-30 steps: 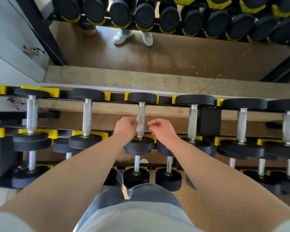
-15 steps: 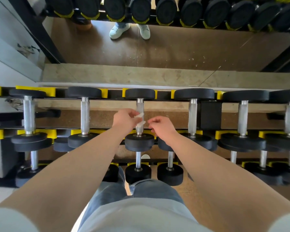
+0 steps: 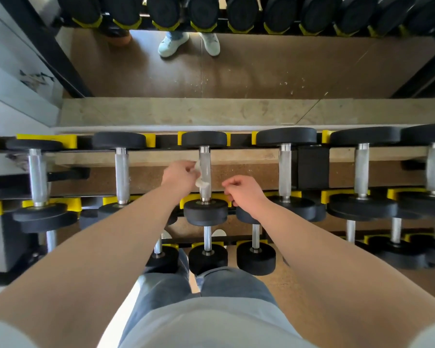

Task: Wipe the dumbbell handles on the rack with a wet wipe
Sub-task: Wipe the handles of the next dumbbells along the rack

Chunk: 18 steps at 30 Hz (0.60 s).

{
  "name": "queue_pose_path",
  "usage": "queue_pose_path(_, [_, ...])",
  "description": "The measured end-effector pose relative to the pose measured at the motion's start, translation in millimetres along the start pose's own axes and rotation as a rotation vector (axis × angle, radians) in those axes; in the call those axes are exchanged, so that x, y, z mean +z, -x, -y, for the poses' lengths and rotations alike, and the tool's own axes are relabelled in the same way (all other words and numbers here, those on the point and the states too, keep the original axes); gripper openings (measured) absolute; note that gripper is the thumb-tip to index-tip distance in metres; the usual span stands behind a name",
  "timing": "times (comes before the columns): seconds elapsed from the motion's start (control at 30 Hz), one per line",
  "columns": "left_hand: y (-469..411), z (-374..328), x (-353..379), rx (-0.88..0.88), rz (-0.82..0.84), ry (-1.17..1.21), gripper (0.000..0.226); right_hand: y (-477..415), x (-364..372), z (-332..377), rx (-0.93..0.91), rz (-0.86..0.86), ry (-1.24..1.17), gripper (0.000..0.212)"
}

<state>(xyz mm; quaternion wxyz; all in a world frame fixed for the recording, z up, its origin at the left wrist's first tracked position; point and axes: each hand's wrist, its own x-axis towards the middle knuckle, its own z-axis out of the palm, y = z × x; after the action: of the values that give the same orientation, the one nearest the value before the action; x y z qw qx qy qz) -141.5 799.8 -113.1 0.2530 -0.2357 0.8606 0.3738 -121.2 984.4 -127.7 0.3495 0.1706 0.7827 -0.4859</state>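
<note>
On the rack (image 3: 313,169), two dumbbell handles, the far-left handle (image 3: 37,177) and the second handle (image 3: 122,175), are seen lying bare at the left, each well apart from its neighbour. Next, the left hand (image 3: 180,175) is found closed round a crumpled wet wipe (image 3: 202,183), which is pressed against the left side of the centre handle (image 3: 206,162), about midway along it. The wiping of this handle is judged to be the step in hand. The right hand (image 3: 245,194) is held just beside the handle, apart from it, its fingers loosely curled and nothing seen in them. Further right, three more handles (image 3: 362,169) are ranged along the same tier, and no sign is given of which have been cleaned. For the next move, the wipe would need to be drawn along and around the bar up to each end, then carried to a neighbouring handle. Travel along the bar is bounded by the near head (image 3: 205,212) and the far head (image 3: 204,139). Open gaps are left between adjacent bars for a hand to pass round. A lower tier of dumbbells (image 3: 207,257) lies beneath, so room below the bar is tighter than above it.
</note>
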Motion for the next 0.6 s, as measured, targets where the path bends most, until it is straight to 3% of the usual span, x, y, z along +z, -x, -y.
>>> queue_pose_path(0.1, [16, 18, 12, 0.001, 0.211, -0.319, 0.025, 0, 3, -4, 0.021, 0.022, 0.013, 0.023])
queue_pose_path(0.2, [5, 11, 10, -0.021, 0.261, -0.374, 0.022, 0, 10, -3, 0.044, 0.019, 0.020, 0.023])
queue_pose_path(0.23, [-4, 7, 8, -0.035, 0.244, -0.294, 0.023, 0, 11, -3, 0.048, 0.019, 0.018, 0.024])
queue_pose_path(0.37, [-31, -17, 6, -0.170, 0.094, 0.434, 0.034, -5, 10, 0, 0.053, 0.018, -0.015, 0.020])
queue_pose_path(0.43, [-41, -15, 9, -0.180, 0.081, 0.502, 0.036, -7, 7, -1, 0.064, 0.026, -0.059, 0.018])
queue_pose_path(0.5, [-37, -4, 9, -0.171, 0.183, 0.342, 0.036, -10, 6, -2, 0.067, 0.025, -0.083, 0.018])
queue_pose_path(0.6, [-17, 1, 2, -0.075, 0.403, -0.227, 0.013, -12, 6, -3, 0.084, 0.020, -0.087, 0.019])
